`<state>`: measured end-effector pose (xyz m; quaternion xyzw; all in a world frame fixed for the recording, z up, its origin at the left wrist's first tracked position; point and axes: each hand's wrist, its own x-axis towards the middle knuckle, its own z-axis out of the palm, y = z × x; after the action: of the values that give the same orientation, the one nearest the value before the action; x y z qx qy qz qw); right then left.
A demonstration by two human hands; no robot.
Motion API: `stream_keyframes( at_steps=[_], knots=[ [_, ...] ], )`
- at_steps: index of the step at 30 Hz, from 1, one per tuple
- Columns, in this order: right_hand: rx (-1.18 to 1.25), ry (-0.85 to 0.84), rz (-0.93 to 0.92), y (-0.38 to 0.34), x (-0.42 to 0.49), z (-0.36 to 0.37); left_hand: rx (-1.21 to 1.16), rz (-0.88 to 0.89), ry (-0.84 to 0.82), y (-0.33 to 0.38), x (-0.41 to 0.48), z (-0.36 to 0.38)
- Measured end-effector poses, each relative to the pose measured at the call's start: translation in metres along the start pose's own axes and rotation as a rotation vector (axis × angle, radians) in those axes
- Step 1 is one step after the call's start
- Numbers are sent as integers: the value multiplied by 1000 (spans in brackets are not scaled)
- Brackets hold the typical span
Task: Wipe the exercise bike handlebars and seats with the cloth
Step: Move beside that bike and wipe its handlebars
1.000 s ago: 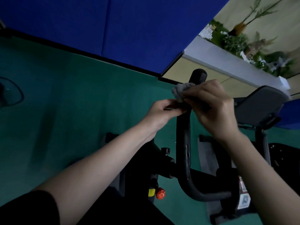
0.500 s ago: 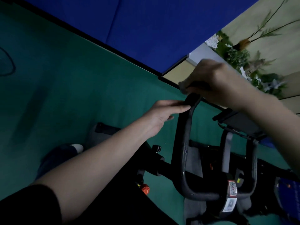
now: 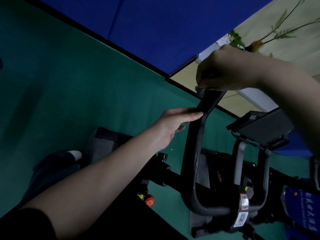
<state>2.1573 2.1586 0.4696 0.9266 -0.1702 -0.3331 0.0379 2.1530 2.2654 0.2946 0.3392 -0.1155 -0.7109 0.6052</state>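
A black exercise bike handlebar (image 3: 194,153) loops up through the middle of the view. My right hand (image 3: 223,70) is curled over its top end, gripping a grey cloth (image 3: 199,90) of which only a small edge shows under the fingers. My left hand (image 3: 174,122) lies lower on the same left bar, fingers straight and touching its side. The bike's seat is not in view.
A black console tablet holder (image 3: 263,127) stands at right on the bike's stem. A red knob (image 3: 149,201) sits low on the frame. Green floor (image 3: 69,84) spreads left, blue wall panels (image 3: 155,23) behind, plants (image 3: 256,42) at upper right. My shoe (image 3: 74,155) is at lower left.
My right hand has slid with the cloth up the bar to its top end. My left hand has opened from a grip to straight fingers against the bar. The camera tilted.
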Motion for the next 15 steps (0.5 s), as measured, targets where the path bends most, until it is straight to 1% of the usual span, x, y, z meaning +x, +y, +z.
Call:
stream_keyframes(
  at_steps=[3, 4, 6, 8, 10, 11, 13, 15],
  knots=[
    [30, -120, -23, -11, 2, 10, 9, -3, 19, 2, 1, 0],
    [36, -137, -19, -13, 4, 11, 17, -3, 26, 3, 1, 0],
    [29, -98, 27, -9, 6, 6, 37, 6, 19, 4, 0, 0],
    [31, 9, 125, 5, 2, -6, 69, 18, 2, 7, -2, -1],
    [67, 179, 259, 21, -7, -13, 116, 26, -1, 11, -4, -1],
    [125, 271, 337, 28, -12, -11, 139, 29, 0, 12, -5, -2],
    [396, 438, 493, 33, -22, 3, 178, 27, -5, 16, -6, -1],
    [713, 597, 564, 27, -28, 26, 209, 17, -17, 19, -7, -1]
  ],
)
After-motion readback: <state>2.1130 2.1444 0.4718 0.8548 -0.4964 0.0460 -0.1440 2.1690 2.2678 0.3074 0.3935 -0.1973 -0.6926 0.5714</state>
